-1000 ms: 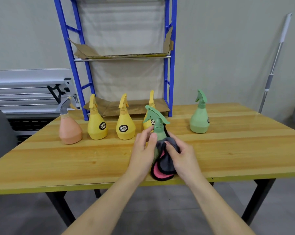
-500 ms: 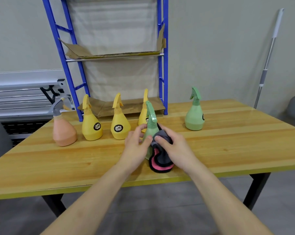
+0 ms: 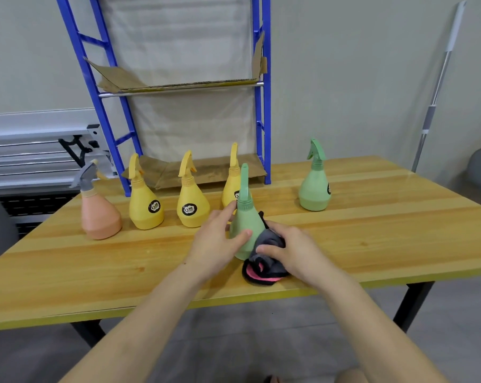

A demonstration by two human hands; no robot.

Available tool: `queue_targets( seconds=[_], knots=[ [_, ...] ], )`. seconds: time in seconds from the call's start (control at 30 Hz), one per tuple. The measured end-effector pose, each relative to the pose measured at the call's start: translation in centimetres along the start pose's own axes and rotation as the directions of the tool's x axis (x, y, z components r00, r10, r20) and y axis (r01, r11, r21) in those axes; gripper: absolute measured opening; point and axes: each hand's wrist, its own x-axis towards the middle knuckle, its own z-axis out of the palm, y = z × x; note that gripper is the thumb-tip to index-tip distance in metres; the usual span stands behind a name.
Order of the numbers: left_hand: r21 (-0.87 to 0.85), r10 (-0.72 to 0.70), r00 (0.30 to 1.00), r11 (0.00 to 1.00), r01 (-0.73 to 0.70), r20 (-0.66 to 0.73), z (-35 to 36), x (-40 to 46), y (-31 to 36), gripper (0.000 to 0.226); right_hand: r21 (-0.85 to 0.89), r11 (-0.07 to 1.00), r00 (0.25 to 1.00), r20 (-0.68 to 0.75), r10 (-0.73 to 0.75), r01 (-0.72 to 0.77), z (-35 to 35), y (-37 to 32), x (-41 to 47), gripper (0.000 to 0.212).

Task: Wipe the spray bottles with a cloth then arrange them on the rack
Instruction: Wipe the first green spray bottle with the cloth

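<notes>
Tabletop point(image 3: 372, 230) green bottle point(image 3: 246, 228) now turned, nozzle away.

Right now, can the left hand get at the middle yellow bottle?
Probably yes: the left hand holds the near green bottle, and the middle yellow bottle stands just beyond it with nothing between.

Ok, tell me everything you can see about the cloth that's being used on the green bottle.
The cloth is dark grey with pink showing in its lower folds, soft and bunched. It sits at the table's front edge, pressed against the right side of the near green bottle. The right hand grips it from above.
</notes>
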Motion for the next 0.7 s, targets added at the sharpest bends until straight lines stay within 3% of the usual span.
queue_targets(
  seconds=[0.07,0.2,0.37,0.53,0.57,0.63,0.7],
  knots=[
    [0.008,-0.013,1.0,1.0,0.013,0.01,0.0,0.3,0.2,0.079,-0.087,0.996,0.999,-0.038,0.029,-0.032,0.4,0.0,-0.2,0.05],
    [0.127,-0.003,1.0,0.992,0.001,0.021,0.8,1.2,0.7,0.077,-0.029,0.999,0.996,-0.084,0.026,-0.029,-1.2,0.5,-0.2,0.022],
    [0.194,0.015,1.0,0.981,-0.018,0.017,3.0,3.3,2.0,0.073,-0.035,0.995,0.969,-0.232,0.087,-0.098,-4.5,1.7,0.3,0.002],
    [0.188,-0.027,0.999,0.982,0.033,-0.035,5.2,6.3,3.6,0.067,-0.032,0.997,0.919,-0.391,0.052,-0.07,-8.1,2.2,1.4,0.009],
    [0.191,-0.037,0.999,0.981,0.044,-0.04,5.5,6.9,3.9,0.066,-0.071,0.997,0.894,-0.447,0.007,-0.043,-8.7,2.1,1.6,0.002],
    [0.201,-0.05,0.998,0.978,0.057,-0.036,6.1,8.2,4.5,0.065,-0.209,0.977,0.838,-0.539,-0.083,-0.037,-9.5,1.9,1.8,0.018],
    [0.193,-0.057,0.998,0.979,0.062,-0.033,6.7,9.4,4.9,0.064,-0.355,0.933,0.833,-0.532,-0.155,-0.053,-9.7,2.6,1.9,0.026]
  ],
)
